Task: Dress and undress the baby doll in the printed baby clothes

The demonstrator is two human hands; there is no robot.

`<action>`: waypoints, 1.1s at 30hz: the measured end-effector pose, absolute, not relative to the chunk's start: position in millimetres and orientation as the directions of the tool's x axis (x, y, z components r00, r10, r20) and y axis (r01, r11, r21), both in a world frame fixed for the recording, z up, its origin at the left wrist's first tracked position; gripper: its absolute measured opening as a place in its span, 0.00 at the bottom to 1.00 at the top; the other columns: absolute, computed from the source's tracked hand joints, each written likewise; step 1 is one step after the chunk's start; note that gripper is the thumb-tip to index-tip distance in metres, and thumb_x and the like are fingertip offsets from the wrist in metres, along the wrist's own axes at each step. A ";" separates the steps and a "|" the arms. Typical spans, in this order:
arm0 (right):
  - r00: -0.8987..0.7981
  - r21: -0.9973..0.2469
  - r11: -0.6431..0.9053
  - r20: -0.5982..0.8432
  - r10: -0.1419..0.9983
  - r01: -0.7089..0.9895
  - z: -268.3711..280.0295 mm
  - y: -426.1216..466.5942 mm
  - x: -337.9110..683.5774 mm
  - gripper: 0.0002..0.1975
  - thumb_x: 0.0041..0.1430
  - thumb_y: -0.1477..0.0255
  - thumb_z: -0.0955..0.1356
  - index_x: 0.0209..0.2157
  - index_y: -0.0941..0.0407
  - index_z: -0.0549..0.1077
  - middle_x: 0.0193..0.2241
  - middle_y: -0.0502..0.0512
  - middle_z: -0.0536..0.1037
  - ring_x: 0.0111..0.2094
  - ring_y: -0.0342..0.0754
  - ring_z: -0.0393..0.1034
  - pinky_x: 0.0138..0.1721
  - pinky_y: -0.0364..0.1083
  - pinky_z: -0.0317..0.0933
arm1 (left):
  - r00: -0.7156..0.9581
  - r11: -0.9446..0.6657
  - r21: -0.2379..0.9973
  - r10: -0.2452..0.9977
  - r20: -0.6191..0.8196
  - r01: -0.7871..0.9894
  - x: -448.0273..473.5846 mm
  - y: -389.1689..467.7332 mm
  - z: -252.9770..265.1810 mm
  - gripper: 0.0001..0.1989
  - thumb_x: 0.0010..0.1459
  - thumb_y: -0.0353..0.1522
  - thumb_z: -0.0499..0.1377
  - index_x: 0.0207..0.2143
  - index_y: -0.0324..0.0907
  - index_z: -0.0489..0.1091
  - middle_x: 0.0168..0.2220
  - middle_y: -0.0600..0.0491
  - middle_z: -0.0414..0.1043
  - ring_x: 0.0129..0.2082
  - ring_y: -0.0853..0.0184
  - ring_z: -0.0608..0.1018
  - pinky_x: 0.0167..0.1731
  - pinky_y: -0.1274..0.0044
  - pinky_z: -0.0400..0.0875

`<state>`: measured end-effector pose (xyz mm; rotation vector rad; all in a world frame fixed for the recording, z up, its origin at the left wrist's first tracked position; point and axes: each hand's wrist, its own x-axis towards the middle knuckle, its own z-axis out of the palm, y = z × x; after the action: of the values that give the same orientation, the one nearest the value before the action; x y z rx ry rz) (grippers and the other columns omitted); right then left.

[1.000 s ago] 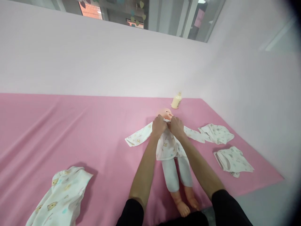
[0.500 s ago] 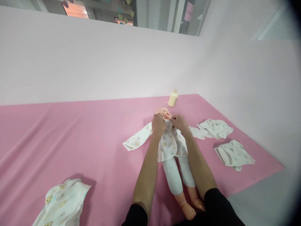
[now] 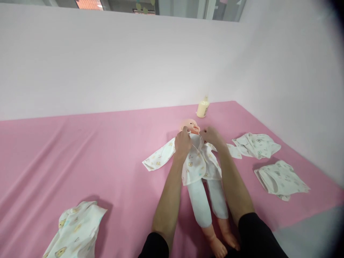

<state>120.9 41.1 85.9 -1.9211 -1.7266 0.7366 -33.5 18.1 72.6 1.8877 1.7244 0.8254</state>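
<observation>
A baby doll (image 3: 192,126) lies on its back, its head toward the wall and its bare feet toward me. It wears a white patterned baby shirt (image 3: 194,167), whose sleeves spread out to both sides, over a white body with white legs. At the neckline, my left hand (image 3: 184,144) is closed on the shirt's collar edge beside the doll's chin. My right hand (image 3: 212,137) pinches the opposite collar edge near the other shoulder. The shirt front hangs parted at the chest, and its two lower flaps meet near the waist.
Pink sheeting (image 3: 113,150) covers the padded surface. A pale yellow pump bottle (image 3: 202,108) stands behind the doll's head. Folded white baby clothes (image 3: 258,145) and another folded garment (image 3: 282,179) lie at right. A patterned cloth (image 3: 77,229) sits at front left, and a white wall (image 3: 120,64) rises behind.
The camera view has tipped down slightly and shifted left. My right hand has drawn a little away from my left, pulling the collar edge outward. My left hand stays at the collar.
</observation>
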 end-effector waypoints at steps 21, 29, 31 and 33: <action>-0.109 -0.927 -0.069 -0.117 0.987 0.369 72.1 58.3 118.4 0.14 0.54 0.73 0.62 0.16 0.54 0.60 0.14 0.48 0.62 0.17 0.41 0.58 0.19 0.41 0.51 | -0.117 -0.138 0.832 0.965 0.236 0.537 -13.4 25.8 62.9 0.09 0.62 0.27 0.52 0.40 0.43 0.71 0.42 0.51 0.77 0.45 0.66 0.77 0.46 0.75 0.67; -0.159 -0.956 -0.078 -0.126 0.979 0.282 71.1 56.3 119.7 0.13 0.54 0.73 0.62 0.17 0.52 0.58 0.15 0.48 0.63 0.18 0.42 0.59 0.21 0.42 0.54 | -0.108 -0.005 0.713 0.988 0.113 0.701 -30.0 28.9 58.4 0.09 0.63 0.32 0.51 0.34 0.42 0.70 0.39 0.48 0.77 0.40 0.62 0.77 0.39 0.73 0.66; -0.147 -0.952 -0.067 -0.115 0.982 0.298 70.7 56.6 118.8 0.13 0.53 0.73 0.62 0.17 0.52 0.58 0.15 0.48 0.63 0.18 0.42 0.59 0.20 0.42 0.53 | -0.121 0.024 0.649 0.987 0.104 0.761 -32.0 27.1 60.2 0.11 0.64 0.32 0.49 0.29 0.42 0.67 0.34 0.48 0.75 0.36 0.61 0.76 0.35 0.74 0.63; -0.136 -0.949 -0.057 -0.103 0.985 0.311 69.7 57.3 117.7 0.12 0.53 0.73 0.62 0.17 0.52 0.58 0.15 0.48 0.64 0.18 0.42 0.59 0.19 0.41 0.53 | -0.115 0.020 0.661 0.988 0.101 0.751 -31.3 25.9 62.9 0.11 0.63 0.32 0.49 0.27 0.43 0.65 0.32 0.50 0.74 0.34 0.63 0.75 0.33 0.75 0.61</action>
<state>117.7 57.3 69.7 -1.4252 -1.5154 1.2208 -31.3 25.9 62.9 1.7719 1.9156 0.8278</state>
